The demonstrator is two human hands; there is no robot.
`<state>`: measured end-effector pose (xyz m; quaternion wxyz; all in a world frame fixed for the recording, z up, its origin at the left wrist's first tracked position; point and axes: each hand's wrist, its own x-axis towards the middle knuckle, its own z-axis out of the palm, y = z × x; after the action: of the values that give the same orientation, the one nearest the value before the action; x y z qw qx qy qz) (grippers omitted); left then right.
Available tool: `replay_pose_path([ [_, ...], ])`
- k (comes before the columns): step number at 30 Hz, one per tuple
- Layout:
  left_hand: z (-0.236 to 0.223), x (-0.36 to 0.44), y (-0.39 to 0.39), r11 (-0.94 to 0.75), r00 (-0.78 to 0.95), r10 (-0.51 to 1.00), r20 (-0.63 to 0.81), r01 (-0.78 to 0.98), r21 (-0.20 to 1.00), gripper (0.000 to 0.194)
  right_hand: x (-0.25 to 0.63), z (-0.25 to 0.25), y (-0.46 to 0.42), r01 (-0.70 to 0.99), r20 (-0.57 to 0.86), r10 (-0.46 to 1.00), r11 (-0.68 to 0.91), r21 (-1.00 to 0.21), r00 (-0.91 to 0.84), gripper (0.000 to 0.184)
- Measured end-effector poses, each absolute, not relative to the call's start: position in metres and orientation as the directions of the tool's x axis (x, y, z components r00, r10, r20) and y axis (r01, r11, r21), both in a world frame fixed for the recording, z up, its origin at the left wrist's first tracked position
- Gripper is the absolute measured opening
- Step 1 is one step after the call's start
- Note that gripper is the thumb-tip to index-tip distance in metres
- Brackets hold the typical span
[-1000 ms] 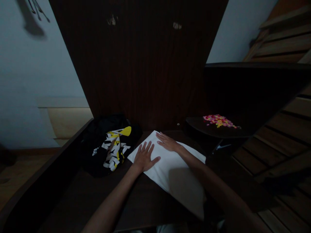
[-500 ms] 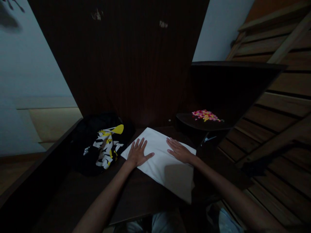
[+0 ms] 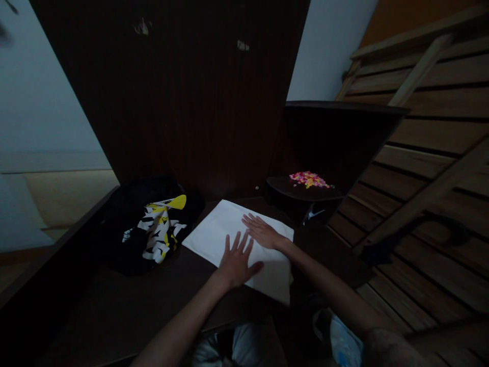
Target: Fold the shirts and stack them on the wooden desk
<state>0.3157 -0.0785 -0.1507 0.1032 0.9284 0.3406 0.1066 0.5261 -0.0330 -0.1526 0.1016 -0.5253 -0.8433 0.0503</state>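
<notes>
A folded white cloth (image 3: 210,229) lies at an angle on the dark wooden desk (image 3: 126,311). Over its lower middle is my left hand (image 3: 236,262), fingers spread; whether it presses on the cloth or hovers just above, I cannot tell. My right hand (image 3: 263,232) rests flat on the cloth's right half, fingers stretched toward the upper left. The two hands are close together, and neither grips anything. Left of the cloth sits a crumpled black garment (image 3: 114,255) with a white and yellow print.
A small curved shelf (image 3: 278,186) at the right carries a pile of pink, red and yellow pieces (image 3: 308,179). A dark upright panel (image 3: 183,112) backs the desk. Wooden slats (image 3: 431,163) stand at the right, with a dark strap-like thing (image 3: 416,224) against them.
My left hand has moved right from the cloth's left side to its lower middle. My right hand shifted right, then back left. The view has turned to the right.
</notes>
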Motion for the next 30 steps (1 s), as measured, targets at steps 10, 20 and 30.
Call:
replay_pose_path([
  [10,-0.141,0.291,-0.103,-0.775,0.811,0.582,0.048,0.537,0.334,0.081,0.536,-0.144,-0.041,0.926,0.194,0.911,0.377,-0.027,-0.365,0.058],
  [20,-0.126,0.268,-0.073,-0.821,0.872,0.489,-0.021,0.468,0.327,0.088,0.533,-0.137,-0.156,0.82,0.079,0.85,0.524,-0.231,-0.521,0.073],
  [30,-0.14,0.329,-0.118,-0.796,0.797,0.59,0.125,0.549,0.255,0.082,0.562,-0.121,-0.139,0.669,0.161,0.946,0.314,-0.674,-0.282,0.046],
])
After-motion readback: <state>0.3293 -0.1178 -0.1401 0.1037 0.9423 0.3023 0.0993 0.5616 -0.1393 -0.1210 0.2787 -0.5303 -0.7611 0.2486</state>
